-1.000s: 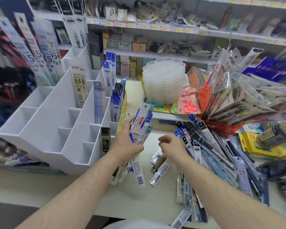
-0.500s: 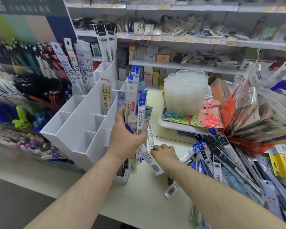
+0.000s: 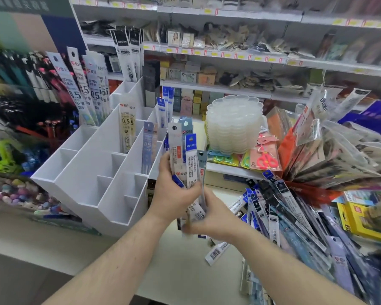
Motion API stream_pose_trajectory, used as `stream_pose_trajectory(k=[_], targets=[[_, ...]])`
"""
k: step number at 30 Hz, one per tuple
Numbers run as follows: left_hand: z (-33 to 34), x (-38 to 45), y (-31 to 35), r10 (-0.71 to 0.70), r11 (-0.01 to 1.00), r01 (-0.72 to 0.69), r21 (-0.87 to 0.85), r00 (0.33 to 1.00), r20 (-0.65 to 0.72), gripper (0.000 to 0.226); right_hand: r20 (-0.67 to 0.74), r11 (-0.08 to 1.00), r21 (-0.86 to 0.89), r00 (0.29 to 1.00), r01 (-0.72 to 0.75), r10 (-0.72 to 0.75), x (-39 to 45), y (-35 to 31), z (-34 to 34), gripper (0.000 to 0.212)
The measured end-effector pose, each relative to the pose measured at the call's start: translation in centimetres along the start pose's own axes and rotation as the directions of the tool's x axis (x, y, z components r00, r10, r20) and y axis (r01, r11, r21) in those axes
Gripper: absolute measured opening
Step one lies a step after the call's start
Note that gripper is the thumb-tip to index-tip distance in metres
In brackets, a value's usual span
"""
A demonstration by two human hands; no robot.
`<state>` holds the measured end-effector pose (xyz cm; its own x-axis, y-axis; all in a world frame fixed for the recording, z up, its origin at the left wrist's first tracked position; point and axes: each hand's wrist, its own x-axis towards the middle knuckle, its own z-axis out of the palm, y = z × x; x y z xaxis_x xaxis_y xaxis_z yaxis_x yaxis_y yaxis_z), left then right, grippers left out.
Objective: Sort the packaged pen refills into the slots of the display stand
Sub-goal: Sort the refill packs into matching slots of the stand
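Both hands, left hand (image 3: pixel 174 194) and right hand (image 3: pixel 211 214), grasp the upright refill bundle (image 3: pixel 185 155), just right of the stand (image 3: pixel 92 172).

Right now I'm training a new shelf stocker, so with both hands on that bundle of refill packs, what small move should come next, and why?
Probably pull one pack free with the right hand and check its label. The left hand grips the bundle of refill packs upright beside the white display stand, the right hand pinches its lower end, and several slots are open.
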<state>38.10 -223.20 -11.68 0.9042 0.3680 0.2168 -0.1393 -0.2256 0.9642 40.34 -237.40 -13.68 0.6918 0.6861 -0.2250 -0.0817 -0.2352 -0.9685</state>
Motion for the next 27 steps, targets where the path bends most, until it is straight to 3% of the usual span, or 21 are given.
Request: stream_pose_trajectory(k=[4, 8, 11, 13, 16, 19, 21, 23, 25, 27], targets=[[0.2, -0.9, -1.1, 0.002, 0.997, -0.002, -0.078, 1.000, 0.000, 0.075, -0.204, 0.996, 0.062, 0.978, 0.065, -0.051, 1.5, 1.3, 2.2, 0.053], [-0.4, -2.1, -2.8, -0.078, 0.989, 0.080, -0.123, 0.997, 0.021, 0.073, -0.323, 1.000, -0.019, 0.946, 0.013, -0.018, 1.5, 3.5, 3.3, 0.039], [-0.4, -3.0, -3.9, -0.147, 0.979, 0.155, -0.132, 0.987, 0.068, 0.075, -0.418, 0.990, -0.144, 0.906, -0.002, -0.059, 1.6, 4.1, 4.0, 0.033], [-0.2, -3.5, -4.1, -0.178, 0.975, 0.184, -0.123, 0.982, 0.061, 0.063, -0.481, 0.934, -0.348, 0.871, -0.081, -0.104, 1.8, 4.3, 4.4, 0.025], [0.2, -3.5, -3.6, -0.143, 0.987, 0.139, -0.082, 0.989, -0.044, 0.051, -0.474, 0.877, -0.480, 0.843, -0.006, -0.253, 2.3, 4.1, 5.0, 0.022], [0.2, -3.4, -3.8, -0.066, 0.998, 0.064, -0.019, 0.991, -0.114, 0.060, -0.311, 0.808, -0.582, 0.893, 0.092, -0.325, 2.4, 3.8, 4.6, 0.039], [-0.1, -3.5, -4.4, -0.038, 0.999, 0.041, 0.020, 0.991, -0.129, 0.051, -0.114, 0.732, -0.671, 0.959, 0.118, -0.259, 1.6, 4.7, 3.2, 0.075], [-0.4, -3.6, -5.1, -0.043, 0.999, 0.045, 0.019, 0.994, -0.104, 0.051, -0.081, 0.762, -0.643, 0.984, 0.072, -0.161, 0.5, 5.6, 1.1, 0.088], [-0.5, -3.8, -5.7, -0.050, 0.998, 0.052, 0.020, 0.995, -0.088, 0.059, -0.293, 0.852, -0.516, 0.953, -0.093, -0.073, 0.3, 5.7, -1.2, 0.074], [-0.1, -4.1, -6.4, -0.060, 0.997, 0.063, 0.032, 0.994, -0.093, 0.061, -0.479, 0.868, -0.408, 0.876, -0.283, 0.061, 1.4, 5.4, -2.9, 0.049]])
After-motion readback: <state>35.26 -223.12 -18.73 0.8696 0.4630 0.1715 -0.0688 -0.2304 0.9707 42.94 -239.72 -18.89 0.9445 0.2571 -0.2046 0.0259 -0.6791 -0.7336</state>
